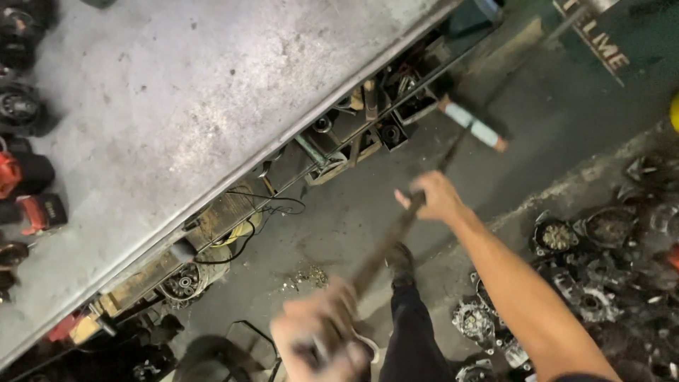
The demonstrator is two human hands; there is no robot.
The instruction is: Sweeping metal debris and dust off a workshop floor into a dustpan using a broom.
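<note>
A long dark metal rod (385,247) runs from the bottom middle up toward the right, ending near a pale blue cylinder head (472,124) with a reddish tip. My right hand (433,198) grips the rod partway up its length. Blurred near the bottom edge, my left hand (322,332) holds the rod's lower end. My dark trouser leg and shoe (404,283) stand on the concrete floor below the rod.
A large grey metal workbench top (184,106) fills the upper left, with power tools (32,205) along its left edge. Parts, wires and scrap sit on the shelf (332,141) under it. Several alternator-like parts (566,276) lie heaped on the floor at right.
</note>
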